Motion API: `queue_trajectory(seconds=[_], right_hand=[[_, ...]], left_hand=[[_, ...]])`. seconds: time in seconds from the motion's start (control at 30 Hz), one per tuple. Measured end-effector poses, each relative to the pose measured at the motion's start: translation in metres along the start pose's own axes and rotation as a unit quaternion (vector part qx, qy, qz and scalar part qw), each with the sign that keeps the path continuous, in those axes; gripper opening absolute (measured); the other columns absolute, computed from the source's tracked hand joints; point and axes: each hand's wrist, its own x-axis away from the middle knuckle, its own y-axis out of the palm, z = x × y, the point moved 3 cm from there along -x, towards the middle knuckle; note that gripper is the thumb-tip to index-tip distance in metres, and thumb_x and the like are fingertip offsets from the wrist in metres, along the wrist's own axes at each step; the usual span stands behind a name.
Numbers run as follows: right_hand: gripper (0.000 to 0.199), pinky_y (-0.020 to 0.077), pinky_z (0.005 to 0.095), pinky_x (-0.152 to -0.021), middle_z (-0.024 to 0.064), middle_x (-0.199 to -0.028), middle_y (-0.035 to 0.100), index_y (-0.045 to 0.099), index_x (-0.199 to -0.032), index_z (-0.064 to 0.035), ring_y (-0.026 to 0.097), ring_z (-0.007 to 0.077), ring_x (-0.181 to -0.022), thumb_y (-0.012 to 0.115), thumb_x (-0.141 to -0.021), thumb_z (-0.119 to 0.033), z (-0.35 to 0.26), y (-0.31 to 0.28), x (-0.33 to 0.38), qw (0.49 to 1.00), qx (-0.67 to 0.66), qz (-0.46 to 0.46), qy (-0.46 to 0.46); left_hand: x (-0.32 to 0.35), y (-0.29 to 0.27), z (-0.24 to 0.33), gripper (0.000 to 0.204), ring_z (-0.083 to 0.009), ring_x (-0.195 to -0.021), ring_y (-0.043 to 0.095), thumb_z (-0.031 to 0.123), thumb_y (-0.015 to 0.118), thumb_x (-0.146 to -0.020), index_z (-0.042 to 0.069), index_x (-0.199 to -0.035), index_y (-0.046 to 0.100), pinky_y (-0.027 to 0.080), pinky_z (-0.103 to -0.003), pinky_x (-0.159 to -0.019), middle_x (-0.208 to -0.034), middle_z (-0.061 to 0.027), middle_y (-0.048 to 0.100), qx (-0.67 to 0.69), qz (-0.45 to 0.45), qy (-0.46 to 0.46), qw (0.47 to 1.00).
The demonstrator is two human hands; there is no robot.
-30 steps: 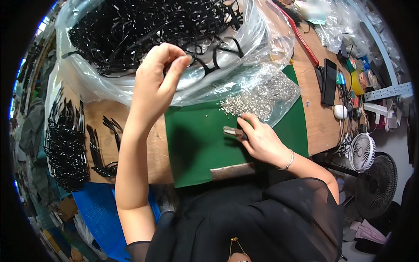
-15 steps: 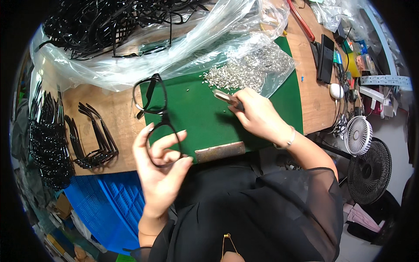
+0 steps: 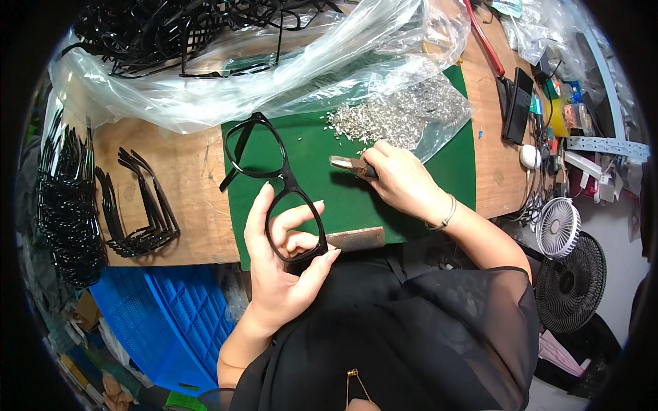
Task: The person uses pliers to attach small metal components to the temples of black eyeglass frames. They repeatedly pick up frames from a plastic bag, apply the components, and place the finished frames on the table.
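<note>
A black eyeglass frame [image 3: 292, 182] is tilted upright above the green mat [image 3: 421, 220]. The fingers and thumb of my left hand [image 3: 277, 282] grip its nearer rim, and one temple hangs behind the far rim. In my right hand [image 3: 406, 183], closed round the handles, is a pair of pliers [image 3: 352, 165]; its metal jaws point left toward the frame without touching it. Just beyond the pliers lies a heap of small silvery metal pieces [image 3: 373, 123], partly under a clear plastic bag [image 3: 445, 130]. A flat textured metal bar [image 3: 356, 238] rests at the mat's near edge.
Black frames [image 3: 144, 41] pile up in clear plastic at the back. Stacked frames [image 3: 147, 205] and a large bundle [image 3: 65, 205] are at left. A blue crate [image 3: 157, 322] stands below the table edge. At right are a phone [image 3: 519, 106] and fans [image 3: 558, 228].
My left hand and the eyeglass frame have moved right, over the mat. The pliers have turned slightly and dropped a little nearer to me. The whole view has shifted slightly.
</note>
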Motion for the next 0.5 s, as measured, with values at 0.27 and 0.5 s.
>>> queue_trajectory(seconds=[0.27, 0.5], right_hand=[[0.017, 0.0434, 0.0379, -0.063, 0.0150, -0.076, 0.050, 0.049, -0.085, -0.0013, 0.052, 0.0336, -0.071, 0.059, -0.071, -0.004, -0.027, -0.020, 0.015, 0.986, -0.159, 0.037, 0.031], [0.008, 0.0401, 0.0244, -0.055, 0.0069, -0.076, 0.049, 0.051, -0.085, 0.0002, 0.048, 0.0115, -0.063, 0.058, -0.080, -0.002, -0.069, -0.016, 0.033, 0.877, -0.455, 0.132, 0.074]], left_hand=[[-0.001, 0.012, -0.007, 0.088, -0.0148, -0.077, 0.060, -0.011, 0.064, -0.070, 0.000, -0.135, 0.006, 0.049, -0.024, -0.071, -0.116, -0.0214, 0.048, -0.073, 0.041, 0.070, 0.994], [-0.001, 0.038, -0.008, 0.088, -0.0161, -0.083, 0.055, -0.014, 0.061, -0.068, 0.001, -0.135, 0.005, 0.049, -0.025, -0.073, -0.119, -0.0209, 0.046, -0.088, 0.103, 0.112, 0.984]])
